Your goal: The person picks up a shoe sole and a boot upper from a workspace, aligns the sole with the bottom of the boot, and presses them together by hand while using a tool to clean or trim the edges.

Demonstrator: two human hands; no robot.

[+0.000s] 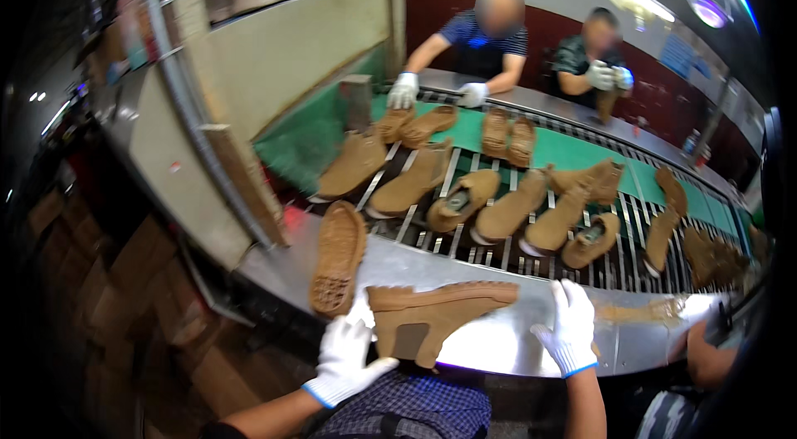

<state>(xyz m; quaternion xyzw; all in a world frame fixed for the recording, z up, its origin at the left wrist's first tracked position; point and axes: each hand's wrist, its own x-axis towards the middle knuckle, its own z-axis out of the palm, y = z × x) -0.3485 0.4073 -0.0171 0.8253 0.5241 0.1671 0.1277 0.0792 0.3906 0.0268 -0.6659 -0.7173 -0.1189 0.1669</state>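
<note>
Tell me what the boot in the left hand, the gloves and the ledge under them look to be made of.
Boot: tan, matte and napped, so probably suede or a suede-like fabric; its sole looks like moulded rubber of the same colour. Gloves on the left hand and right hand: white knit fabric, seemingly cotton, with blue cuff edging. Ledge: bare sheet metal, likely stainless steel, since it shines and mirrors the light.

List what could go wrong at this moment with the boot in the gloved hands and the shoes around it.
The tan boot is held only by the left hand, upside down over the metal ledge's near edge; it might slip off toward the person. The sole-up shoe lies close beside it and could get knocked. The right hand rests flat near the moving conveyor, where a glove might catch.
</note>
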